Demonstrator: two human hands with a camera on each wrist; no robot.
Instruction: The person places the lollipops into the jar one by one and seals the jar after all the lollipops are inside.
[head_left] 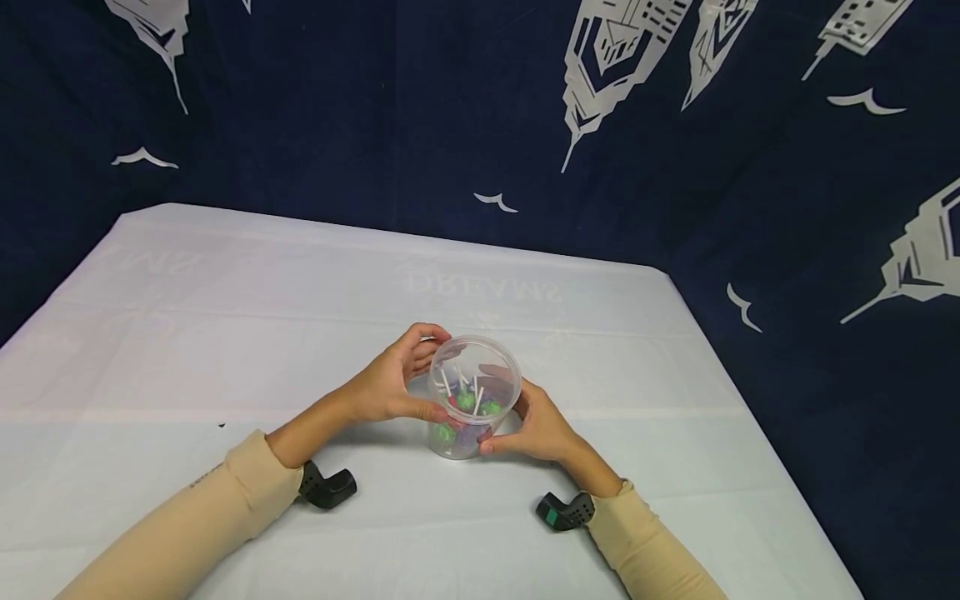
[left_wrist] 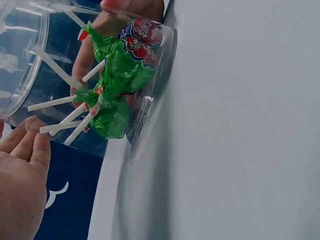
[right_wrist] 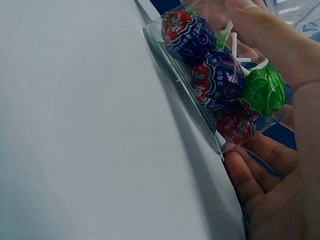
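A clear plastic jar (head_left: 444, 447) stands on the white table between both hands. Inside it lie several wrapped lollipops (head_left: 466, 401), green and purple-red, with their white sticks pointing up; the left wrist view shows green wrappers (left_wrist: 125, 70), the right wrist view purple ones (right_wrist: 220, 80). The left hand (head_left: 393, 379) grips the jar near its rim, thumb in front and fingers round the far side. Lower on the opposite side, the right hand (head_left: 543, 427) holds the wall, thumb at the front. Whether a clear lid covers the top, I cannot tell.
A white cloth covers the table (head_left: 225, 350), with a small dark speck (head_left: 221, 425) at left. Dark blue curtains (head_left: 337, 108) with white building prints hang behind and at the right. Black wrist devices (head_left: 327, 487) sit beside the beige sleeves (head_left: 187, 517).
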